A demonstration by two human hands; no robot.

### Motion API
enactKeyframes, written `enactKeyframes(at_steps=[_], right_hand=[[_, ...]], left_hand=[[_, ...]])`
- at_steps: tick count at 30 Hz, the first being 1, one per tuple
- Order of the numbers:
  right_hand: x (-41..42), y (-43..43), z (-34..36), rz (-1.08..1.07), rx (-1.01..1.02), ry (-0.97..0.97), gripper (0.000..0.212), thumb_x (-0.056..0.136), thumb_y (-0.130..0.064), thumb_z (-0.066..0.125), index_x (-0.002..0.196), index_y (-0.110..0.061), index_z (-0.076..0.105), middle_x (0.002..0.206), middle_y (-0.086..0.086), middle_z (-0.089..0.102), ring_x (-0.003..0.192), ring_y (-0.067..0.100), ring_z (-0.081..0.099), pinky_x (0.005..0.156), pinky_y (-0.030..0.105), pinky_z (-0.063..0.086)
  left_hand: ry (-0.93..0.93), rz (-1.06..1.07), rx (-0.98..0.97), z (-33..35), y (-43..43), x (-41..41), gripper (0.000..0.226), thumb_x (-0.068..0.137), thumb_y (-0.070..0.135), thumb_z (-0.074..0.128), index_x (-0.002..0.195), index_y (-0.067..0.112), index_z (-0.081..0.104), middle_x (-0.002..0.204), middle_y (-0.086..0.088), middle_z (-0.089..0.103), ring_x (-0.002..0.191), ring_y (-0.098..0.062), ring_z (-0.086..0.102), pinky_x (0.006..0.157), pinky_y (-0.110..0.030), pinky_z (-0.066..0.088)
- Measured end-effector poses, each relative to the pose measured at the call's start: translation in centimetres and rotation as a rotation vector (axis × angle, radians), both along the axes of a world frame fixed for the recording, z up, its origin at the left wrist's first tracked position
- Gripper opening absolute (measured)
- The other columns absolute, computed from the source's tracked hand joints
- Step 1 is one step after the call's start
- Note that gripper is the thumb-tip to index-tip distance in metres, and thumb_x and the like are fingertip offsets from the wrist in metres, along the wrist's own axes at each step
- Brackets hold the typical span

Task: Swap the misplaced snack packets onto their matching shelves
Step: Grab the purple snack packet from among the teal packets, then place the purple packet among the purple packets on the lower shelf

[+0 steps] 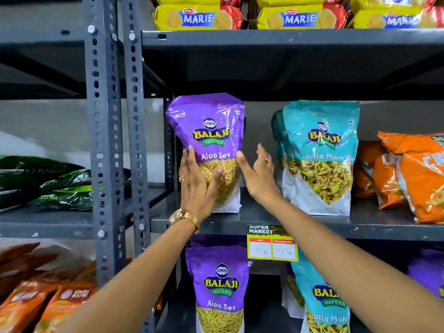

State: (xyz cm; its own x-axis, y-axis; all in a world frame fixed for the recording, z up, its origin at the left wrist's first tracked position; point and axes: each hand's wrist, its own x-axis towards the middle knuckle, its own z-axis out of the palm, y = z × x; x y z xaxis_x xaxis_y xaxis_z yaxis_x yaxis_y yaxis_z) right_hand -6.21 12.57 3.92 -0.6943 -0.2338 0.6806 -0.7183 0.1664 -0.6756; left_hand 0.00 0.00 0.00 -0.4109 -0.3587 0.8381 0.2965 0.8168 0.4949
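A purple Aloo Sev packet (208, 131) stands upright at the left end of the middle shelf (312, 227). My left hand (195, 181) lies flat against its lower front, fingers wrapped on its left side. My right hand (258, 175) touches the packet's right edge with fingers spread. A teal Khatta Mitha packet (319, 159) stands to the right on the same shelf, with another behind it. On the shelf below stand a second purple Aloo Sev packet (219, 287) and a teal packet (324, 301).
Orange snack bags (410, 174) lie at the right of the middle shelf. Yellow Marie biscuit packs (197, 18) fill the top shelf. A yellow price tag (272, 243) hangs on the shelf edge. Green bags (48, 186) and orange bags (36, 296) sit on the left rack.
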Motion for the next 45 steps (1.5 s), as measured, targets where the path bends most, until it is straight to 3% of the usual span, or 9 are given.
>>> enactKeyframes(at_steps=[5, 7, 10, 14, 20, 25, 32, 40, 45], right_hand=[[-0.2, -2.6, -2.7, 0.123, -0.076, -0.248, 0.084, 0.094, -0.055, 0.040, 0.154, -0.004, 0.011, 0.165, 0.015, 0.013, 0.153, 0.026, 0.008, 0.121, 0.035, 0.008], [-0.6, -2.8, -3.3, 0.177, -0.076, -0.338, 0.082, 0.093, -0.059, 0.036, 0.153, -0.005, 0.018, 0.159, 0.008, 0.026, 0.149, 0.021, 0.022, 0.116, 0.032, 0.017], [-0.6, -2.9, -3.5, 0.246, -0.042, -0.353, 0.078, 0.084, -0.075, 0.035, 0.138, -0.019, 0.048, 0.135, -0.010, 0.049, 0.125, 0.009, 0.047, 0.108, 0.027, 0.030], [-1.7, -3.1, -4.2, 0.292, -0.072, -0.331, 0.096, 0.063, -0.092, 0.042, 0.131, -0.025, 0.057, 0.134, -0.004, 0.064, 0.123, 0.013, 0.058, 0.111, 0.040, 0.041], [-1.3, -2.8, -4.4, 0.269, -0.061, -0.282, 0.049, 0.079, -0.060, 0.064, 0.113, -0.025, 0.062, 0.116, -0.005, 0.072, 0.107, 0.009, 0.067, 0.101, 0.032, 0.050], [-0.3, -1.9, -4.3, 0.228, -0.077, -0.271, 0.045, 0.082, -0.057, 0.063, 0.110, -0.022, 0.068, 0.112, -0.003, 0.073, 0.109, 0.013, 0.066, 0.090, 0.026, 0.048], [2.9, 1.5, -4.9, 0.194, -0.096, -0.261, 0.065, 0.071, -0.072, 0.062, 0.112, -0.022, 0.065, 0.114, -0.005, 0.073, 0.109, 0.014, 0.065, 0.093, 0.032, 0.048], [7.0, 11.2, -7.6, 0.283, -0.299, -0.230, 0.059, 0.068, -0.058, 0.071, 0.114, -0.020, 0.068, 0.110, -0.007, 0.077, 0.107, 0.011, 0.070, 0.100, 0.041, 0.051], [7.0, 19.2, -9.4, 0.266, -0.332, -0.256, 0.038, 0.071, -0.038, 0.068, 0.105, -0.019, 0.067, 0.098, -0.013, 0.079, 0.097, 0.007, 0.074, 0.081, 0.021, 0.057]], left_hand=[[-0.016, -0.135, 0.220, -0.9, -2.0, -0.5, 0.107, 0.071, 0.086, 0.031, 0.152, 0.019, 0.010, 0.162, -0.010, 0.020, 0.150, -0.024, 0.016, 0.124, -0.044, 0.009], [-0.046, -0.205, 0.284, -0.8, -2.4, -0.3, 0.077, 0.078, 0.075, 0.046, 0.138, 0.027, 0.036, 0.144, 0.000, 0.047, 0.137, -0.022, 0.041, 0.118, -0.050, 0.029], [-0.043, -0.230, 0.315, -1.0, -2.8, -0.8, 0.037, 0.087, 0.056, 0.056, 0.116, 0.038, 0.043, 0.120, 0.009, 0.059, 0.117, -0.015, 0.056, 0.109, -0.044, 0.042], [-0.049, -0.243, 0.284, -1.1, -2.9, -1.3, 0.058, 0.084, 0.064, 0.049, 0.129, 0.029, 0.047, 0.132, 0.001, 0.061, 0.120, -0.017, 0.058, 0.107, -0.041, 0.044], [-0.198, -0.425, 0.442, -0.6, -4.2, -0.8, 0.069, 0.071, 0.071, 0.063, 0.120, 0.023, 0.063, 0.117, 0.008, 0.072, 0.110, -0.011, 0.067, 0.102, -0.036, 0.049], [-0.244, -0.491, 0.535, -0.2, -3.6, 0.3, 0.030, 0.072, 0.019, 0.082, 0.098, 0.015, 0.067, 0.096, 0.000, 0.074, 0.081, -0.010, 0.071, 0.071, -0.015, 0.059], [-0.214, -0.525, 0.569, -0.6, -0.1, 3.8, 0.034, 0.068, 0.015, 0.084, 0.099, 0.013, 0.071, 0.098, -0.001, 0.077, 0.080, -0.009, 0.073, 0.062, -0.014, 0.057], [-0.197, -0.574, 0.411, -1.9, 8.4, 7.6, 0.053, 0.056, 0.017, 0.092, 0.104, 0.017, 0.072, 0.101, 0.003, 0.079, 0.095, -0.012, 0.074, 0.086, -0.032, 0.059], [-0.225, -0.619, 0.348, -3.8, 15.1, 6.1, 0.061, 0.050, 0.027, 0.095, 0.105, 0.020, 0.070, 0.104, 0.005, 0.078, 0.100, -0.011, 0.073, 0.092, -0.041, 0.058]])
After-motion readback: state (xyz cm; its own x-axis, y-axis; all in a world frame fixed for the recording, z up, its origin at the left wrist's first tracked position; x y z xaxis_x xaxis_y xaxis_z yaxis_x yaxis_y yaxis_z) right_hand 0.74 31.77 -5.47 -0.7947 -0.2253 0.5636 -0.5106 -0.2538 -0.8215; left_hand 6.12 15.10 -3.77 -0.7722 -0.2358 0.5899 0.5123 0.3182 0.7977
